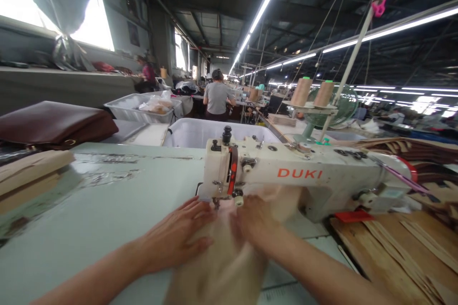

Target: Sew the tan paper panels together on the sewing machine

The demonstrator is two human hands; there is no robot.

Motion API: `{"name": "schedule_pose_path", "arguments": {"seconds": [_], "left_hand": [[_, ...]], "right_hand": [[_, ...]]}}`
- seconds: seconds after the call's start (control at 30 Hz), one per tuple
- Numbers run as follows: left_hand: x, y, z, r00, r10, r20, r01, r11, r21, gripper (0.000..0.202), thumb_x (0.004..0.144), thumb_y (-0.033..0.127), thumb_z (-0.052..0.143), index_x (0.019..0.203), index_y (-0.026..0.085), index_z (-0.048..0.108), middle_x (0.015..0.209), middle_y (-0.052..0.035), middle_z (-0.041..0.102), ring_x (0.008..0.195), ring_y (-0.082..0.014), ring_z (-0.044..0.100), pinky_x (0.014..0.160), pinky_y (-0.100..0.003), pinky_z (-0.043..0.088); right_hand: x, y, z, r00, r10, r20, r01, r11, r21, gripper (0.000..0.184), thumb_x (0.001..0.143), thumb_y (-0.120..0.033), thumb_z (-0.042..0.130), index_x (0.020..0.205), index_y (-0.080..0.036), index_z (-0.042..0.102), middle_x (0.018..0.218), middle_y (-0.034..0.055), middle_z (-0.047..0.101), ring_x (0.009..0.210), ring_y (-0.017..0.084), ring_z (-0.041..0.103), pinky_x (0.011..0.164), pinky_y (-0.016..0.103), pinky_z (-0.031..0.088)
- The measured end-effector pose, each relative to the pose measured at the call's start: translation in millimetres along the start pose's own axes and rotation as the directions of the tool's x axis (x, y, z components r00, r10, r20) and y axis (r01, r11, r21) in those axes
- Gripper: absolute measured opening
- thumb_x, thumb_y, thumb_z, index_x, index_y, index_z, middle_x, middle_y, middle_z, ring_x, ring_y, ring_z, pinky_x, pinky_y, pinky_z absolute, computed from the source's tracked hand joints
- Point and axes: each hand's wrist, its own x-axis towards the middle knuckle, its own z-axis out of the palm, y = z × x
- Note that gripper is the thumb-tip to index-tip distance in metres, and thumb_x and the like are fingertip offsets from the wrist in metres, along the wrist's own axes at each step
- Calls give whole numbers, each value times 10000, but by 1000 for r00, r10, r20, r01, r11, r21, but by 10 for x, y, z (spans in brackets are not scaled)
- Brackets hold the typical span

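A long piece of beige fabric (222, 267) runs under the presser foot (216, 203) of a white sewing machine (265, 164) marked DUKI. My left hand (182, 231) lies flat on the fabric's left edge and the table, its fingers stretched toward the foot and its thumb apart. Right of the needle, my right hand (255, 221) has its fingers bent around a raised part of the fabric. Some of those fingertips are blurred and partly hidden near the machine head. Behind my right hand the fabric continues under the machine's arm.
Beige pieces (32, 176) lie at the table's left, near a brown leather bag (53, 124). A white bin (218, 128) stands behind the machine. Thread cones (301, 91) rise at the back right. Strips lie on a wooden board (386, 243). A person (217, 95) sits ahead.
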Motion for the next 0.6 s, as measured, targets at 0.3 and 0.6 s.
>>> {"name": "schedule_pose_path", "arguments": {"seconds": [0.3,0.6], "left_hand": [[-80,56,92,999,-47,-18,47,999,-8,584,882,394,676,1409,229,488,1461,-100,481,1341,-287,465,1127,-417,406],[-205,-127,328,993,-17,-119,29,994,103,695,895,434,671,1507,328,360,1527,-58,434,1344,-311,480,1122,-446,420]], "right_hand": [[-467,-307,212,997,30,74,-44,982,186,467,1031,-320,419,1464,-148,437,1502,98,444,1396,285,399,1142,585,332],[-526,-323,371,1000,-7,7,6,978,210,480,1064,-340,281,1482,-133,395,1530,123,398,1419,305,352,1158,640,259]]}}
